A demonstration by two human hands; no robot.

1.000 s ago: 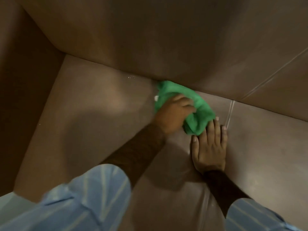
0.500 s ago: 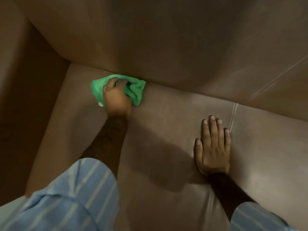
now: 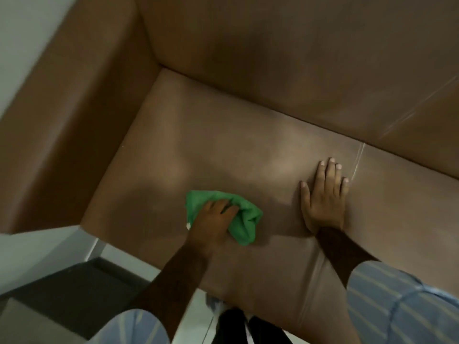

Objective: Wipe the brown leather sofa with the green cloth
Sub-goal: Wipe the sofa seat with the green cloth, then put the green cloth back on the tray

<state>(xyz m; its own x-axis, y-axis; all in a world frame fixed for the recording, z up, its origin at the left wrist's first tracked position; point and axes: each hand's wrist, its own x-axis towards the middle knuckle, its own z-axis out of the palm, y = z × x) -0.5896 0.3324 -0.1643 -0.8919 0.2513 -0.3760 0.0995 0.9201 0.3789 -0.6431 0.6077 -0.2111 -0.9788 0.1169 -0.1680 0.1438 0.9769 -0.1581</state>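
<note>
Cloth work is under way on the seat of the brown leather sofa [image 3: 248,150]. The left hand [image 3: 213,223] is clenched on the green cloth [image 3: 244,219], fingers curled over the bunched fabric and pressing it flat to the cushion; the cloth spills out ahead of the knuckles and to their right, so most of the wad sits under and just beyond the palm. Bunching it this way likely gives a thick pad that takes pressure without slipping out of the grip.

To the right of that hand, apart from the cloth, the right hand [image 3: 323,197] lies open and flat on the leather, fingers together and pointing toward the backrest [image 3: 285,53], holding nothing. It reads as a brace: the person leans over the seat and puts weight on it so the wiping arm can move freely. A pale seam line [image 3: 357,160] runs just beyond its little finger.

Left of the wiping hand the armrest [image 3: 82,108] rises, and behind the wrist the seat's front edge drops to the floor [image 3: 74,291]. The picture is soft, so whether the leather near the cloth is damp or merely catching light cannot be told.
</note>
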